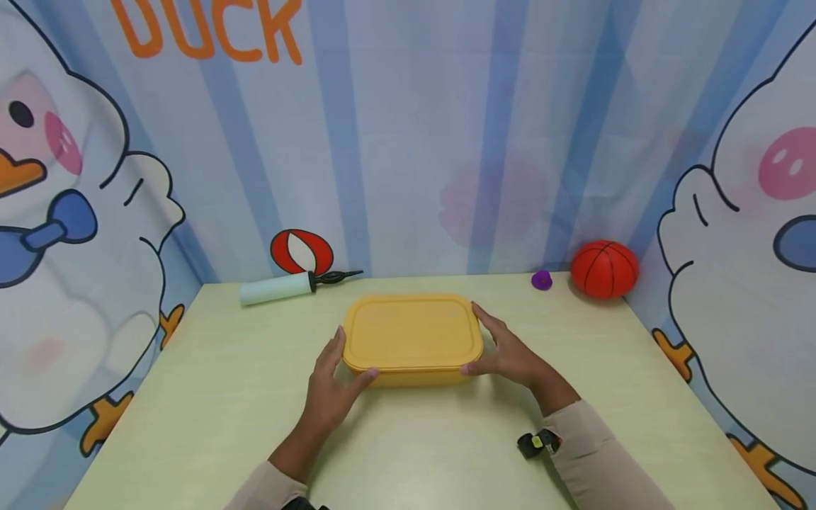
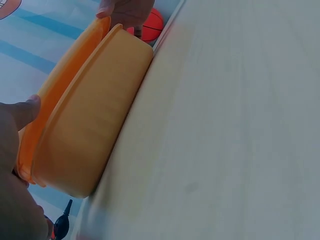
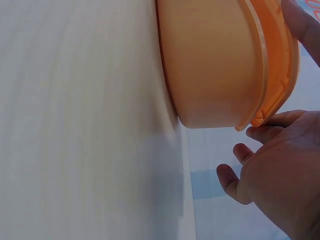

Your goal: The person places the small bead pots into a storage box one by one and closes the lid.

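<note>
A yellow rectangular lid (image 1: 413,333) sits over a matching plastic food container (image 1: 417,380) in the middle of the table. In both wrist views a gap shows between the lid and the rim of the container (image 2: 95,110). My left hand (image 1: 331,392) holds the lid's left end, thumb at the front corner and fingers along the side. Opposite it, my right hand (image 1: 515,356) grips the right end, its thumb at the front corner and fingers at the far corner. The right wrist view shows some right-hand fingers (image 3: 230,182) away from the container. The container's inside is hidden.
A pale hand pump (image 1: 277,288) with a black nozzle lies at the table's back left. At the back right are a small purple object (image 1: 542,280) and a red ball (image 1: 604,270) with black lines. A duck-printed curtain (image 1: 408,142) hangs behind the table (image 1: 408,453).
</note>
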Demonstrator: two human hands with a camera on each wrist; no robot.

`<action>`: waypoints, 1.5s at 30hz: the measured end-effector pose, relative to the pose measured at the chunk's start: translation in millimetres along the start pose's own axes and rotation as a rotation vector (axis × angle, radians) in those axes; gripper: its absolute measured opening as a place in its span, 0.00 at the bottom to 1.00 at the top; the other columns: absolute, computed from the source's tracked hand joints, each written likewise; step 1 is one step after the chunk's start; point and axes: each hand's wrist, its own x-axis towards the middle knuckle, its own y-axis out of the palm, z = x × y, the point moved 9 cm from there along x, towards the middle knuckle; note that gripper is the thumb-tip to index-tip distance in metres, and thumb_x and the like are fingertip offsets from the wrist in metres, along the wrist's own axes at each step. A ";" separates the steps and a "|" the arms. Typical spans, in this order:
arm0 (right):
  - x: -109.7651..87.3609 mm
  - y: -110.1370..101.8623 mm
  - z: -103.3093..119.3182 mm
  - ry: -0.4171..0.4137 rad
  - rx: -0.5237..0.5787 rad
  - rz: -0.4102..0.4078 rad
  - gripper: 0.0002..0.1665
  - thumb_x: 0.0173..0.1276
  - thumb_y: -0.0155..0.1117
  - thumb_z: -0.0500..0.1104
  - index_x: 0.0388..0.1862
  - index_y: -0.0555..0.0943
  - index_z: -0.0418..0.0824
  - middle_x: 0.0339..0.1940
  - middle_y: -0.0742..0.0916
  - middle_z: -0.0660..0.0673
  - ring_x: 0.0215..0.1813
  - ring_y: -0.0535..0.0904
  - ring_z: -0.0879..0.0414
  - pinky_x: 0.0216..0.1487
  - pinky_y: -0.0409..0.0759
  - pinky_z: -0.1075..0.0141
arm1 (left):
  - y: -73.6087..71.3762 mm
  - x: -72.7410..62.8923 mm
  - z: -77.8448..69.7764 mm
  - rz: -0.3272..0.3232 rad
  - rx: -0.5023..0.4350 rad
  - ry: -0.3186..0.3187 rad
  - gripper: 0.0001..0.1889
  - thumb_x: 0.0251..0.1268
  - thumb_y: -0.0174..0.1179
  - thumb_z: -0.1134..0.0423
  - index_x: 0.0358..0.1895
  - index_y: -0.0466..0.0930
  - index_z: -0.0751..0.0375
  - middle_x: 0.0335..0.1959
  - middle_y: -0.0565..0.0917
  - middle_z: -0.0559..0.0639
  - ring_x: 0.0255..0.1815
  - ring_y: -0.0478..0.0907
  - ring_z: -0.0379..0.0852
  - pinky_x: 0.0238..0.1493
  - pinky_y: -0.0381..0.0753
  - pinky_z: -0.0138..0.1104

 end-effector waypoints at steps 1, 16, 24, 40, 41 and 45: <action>0.5 0.3 -0.7 -0.005 0.003 -0.001 0.81 0.54 0.90 0.56 0.94 0.44 0.52 0.93 0.52 0.34 0.93 0.41 0.31 0.84 0.42 0.21 | 0.7 0.1 1.3 0.002 0.005 0.000 0.54 0.70 0.77 0.52 0.90 0.52 0.61 0.90 0.57 0.63 0.92 0.50 0.68 0.88 0.54 0.65; 0.7 5.0 -5.6 -0.039 0.012 0.013 0.83 0.54 0.91 0.52 0.94 0.42 0.42 0.94 0.49 0.33 0.93 0.38 0.30 0.86 0.38 0.24 | 4.0 0.4 8.4 0.009 0.043 0.011 0.53 0.69 0.77 0.54 0.88 0.53 0.66 0.90 0.57 0.63 0.91 0.50 0.70 0.89 0.53 0.64; -1.2 6.6 -1.3 -0.071 -0.004 0.034 0.80 0.58 0.88 0.53 0.94 0.42 0.41 0.94 0.48 0.33 0.93 0.37 0.29 0.86 0.39 0.24 | 4.2 0.0 9.7 0.001 0.083 0.025 0.52 0.68 0.78 0.52 0.87 0.56 0.68 0.90 0.59 0.60 0.91 0.52 0.70 0.88 0.54 0.64; 2.0 7.5 2.8 -0.141 0.025 0.019 0.76 0.62 0.87 0.44 0.93 0.43 0.37 0.94 0.51 0.34 0.91 0.54 0.32 0.80 0.70 0.32 | 3.3 0.4 8.1 -0.016 0.107 0.098 0.43 0.75 0.71 0.54 0.84 0.62 0.71 0.88 0.62 0.62 0.89 0.57 0.73 0.86 0.57 0.66; 2.3 7.5 2.8 -0.141 0.022 0.018 0.75 0.62 0.86 0.44 0.93 0.43 0.37 0.94 0.51 0.34 0.90 0.55 0.32 0.79 0.71 0.33 | 3.2 0.6 8.1 -0.016 0.106 0.102 0.43 0.75 0.72 0.54 0.84 0.62 0.71 0.88 0.62 0.62 0.88 0.57 0.72 0.86 0.58 0.66; 2.4 7.2 0.5 -0.117 0.019 0.019 0.75 0.62 0.87 0.42 0.93 0.44 0.36 0.94 0.50 0.34 0.91 0.54 0.32 0.80 0.72 0.33 | 2.8 1.1 7.4 -0.021 0.110 0.121 0.43 0.74 0.73 0.56 0.83 0.63 0.72 0.87 0.63 0.64 0.88 0.59 0.72 0.86 0.59 0.65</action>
